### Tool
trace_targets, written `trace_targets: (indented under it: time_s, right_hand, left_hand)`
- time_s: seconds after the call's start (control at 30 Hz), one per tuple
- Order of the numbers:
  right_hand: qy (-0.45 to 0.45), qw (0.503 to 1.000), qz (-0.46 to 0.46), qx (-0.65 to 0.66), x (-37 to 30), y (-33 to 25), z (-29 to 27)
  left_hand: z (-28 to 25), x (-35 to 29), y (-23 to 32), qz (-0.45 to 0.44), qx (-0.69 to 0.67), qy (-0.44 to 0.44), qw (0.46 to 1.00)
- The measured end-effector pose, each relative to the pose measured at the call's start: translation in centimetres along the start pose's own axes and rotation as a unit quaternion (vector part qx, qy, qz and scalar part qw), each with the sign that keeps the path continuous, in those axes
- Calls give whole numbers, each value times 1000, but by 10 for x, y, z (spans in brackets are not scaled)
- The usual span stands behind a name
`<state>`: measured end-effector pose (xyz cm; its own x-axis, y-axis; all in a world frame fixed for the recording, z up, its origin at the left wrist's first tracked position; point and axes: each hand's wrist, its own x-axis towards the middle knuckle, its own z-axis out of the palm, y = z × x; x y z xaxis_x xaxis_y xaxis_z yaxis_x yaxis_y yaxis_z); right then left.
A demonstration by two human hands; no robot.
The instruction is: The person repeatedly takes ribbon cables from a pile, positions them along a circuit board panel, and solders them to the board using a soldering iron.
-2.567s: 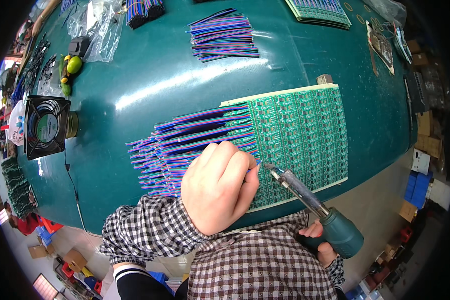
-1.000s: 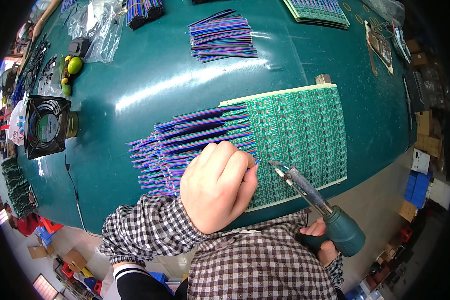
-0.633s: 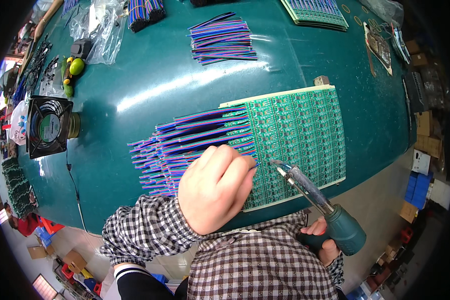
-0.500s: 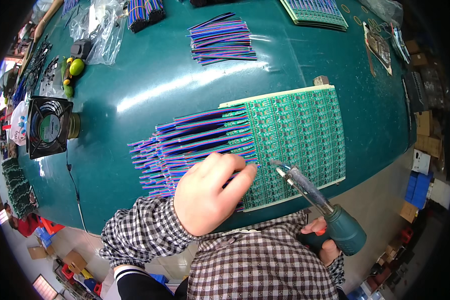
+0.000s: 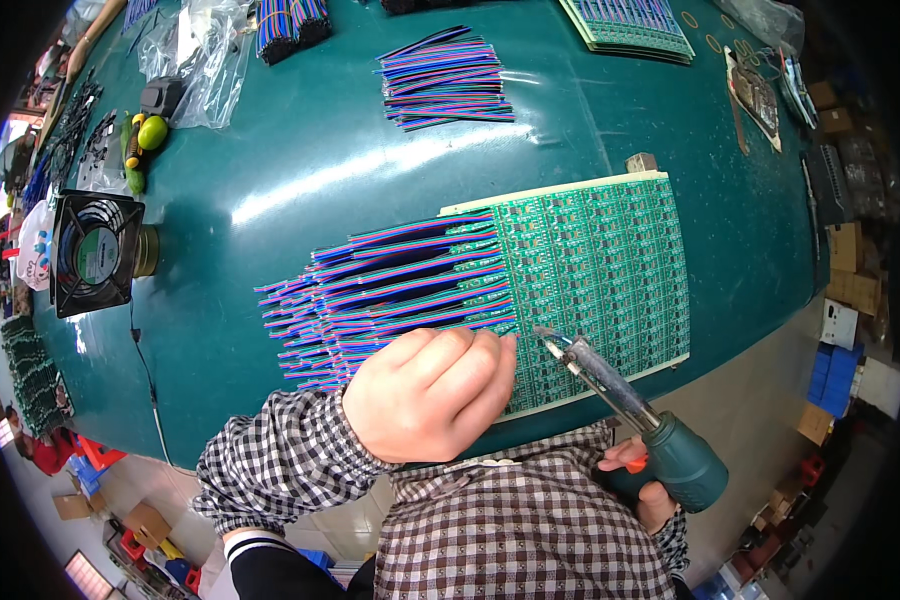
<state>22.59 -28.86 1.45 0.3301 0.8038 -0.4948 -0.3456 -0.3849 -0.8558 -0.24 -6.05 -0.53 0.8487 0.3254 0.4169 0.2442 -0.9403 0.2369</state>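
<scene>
My left hand (image 5: 432, 392) is closed in a pinch at the near left part of a green circuit board panel (image 5: 600, 265). Its fingertips are on a ribbon wire of coloured strands, though the hand partly hides the grip. Many blue, red, green and black ribbon wires (image 5: 400, 277) lie in rows leftward from the panel's left side. My right hand (image 5: 652, 490) is closed round the green handle of a soldering iron (image 5: 688, 462). The iron's tip hovers at or touches the panel just right of my left fingertips; contact cannot be made out.
Beyond the panel lies a pile of loose ribbon wires (image 5: 445, 80), with more wired panels (image 5: 630, 28) at the far right. A small black fan (image 5: 98, 255) stands on the left, near plastic bags (image 5: 195, 65). A small block (image 5: 642, 162) touches the panel's far edge.
My left hand has shifted slightly toward me and its fingers have curled in more. The soldering iron's tip has moved a little to the left, closer to the left fingertips.
</scene>
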Motion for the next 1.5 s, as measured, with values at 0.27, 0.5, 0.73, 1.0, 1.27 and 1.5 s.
trace_targets:
  time_s: [0.27,0.5,0.73,1.0,1.27,1.5]
  right_hand:
    - [3,999,-32,7,-2,13,-6]
    - [19,998,-44,45,-4,15,-3]
    - [13,998,-49,29,-4,17,-5]
    - [9,999,-45,18,-5,22,-8]
    - [37,997,-51,41,-8,22,-7]
    - [12,999,-31,-21,-1,6,0]
  left_hand:
    - [5,0,-6,8,3,17,1000]
    - [3,0,-3,-10,-21,4,1000]
    - [3,1,-4,-8,-19,5,1000]
    - [3,0,-3,-7,-19,5,1000]
    - [4,1,-3,-6,-21,3,1000]
    - [4,0,-3,-7,-21,3,1000]
